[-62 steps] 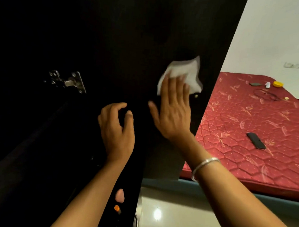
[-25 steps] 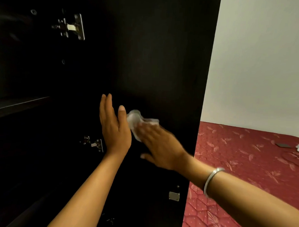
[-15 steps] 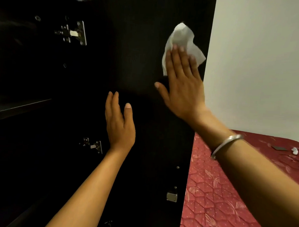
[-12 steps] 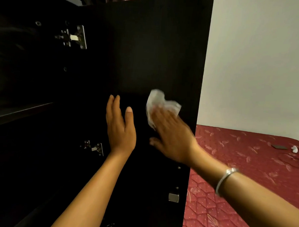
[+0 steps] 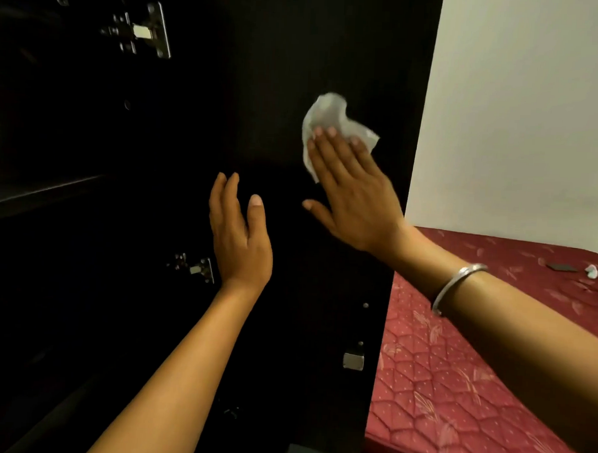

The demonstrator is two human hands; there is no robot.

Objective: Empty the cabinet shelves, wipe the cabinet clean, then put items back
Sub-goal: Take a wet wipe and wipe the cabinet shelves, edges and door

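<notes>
Two hands up against dark open cabinet door (image 5: 298, 55), inner side. Right hand (image 5: 355, 204) flat, fingers straight and together, thumb out, pressing crumpled white cloth (image 5: 329, 119) onto door near its right edge, upper half; cloth sticks out above fingertips. Left hand (image 5: 238, 239) lower and to the left, fingers straight and relaxed, holding nothing, palm toward door; contact cannot be told. Silver bangle (image 5: 456, 284) on right wrist. Metal hinges (image 5: 141, 31) on left side of door. Dim shelf (image 5: 42, 194) inside cabinet at left. Red bed (image 5: 455, 387) at right, small items at far corner.
</notes>
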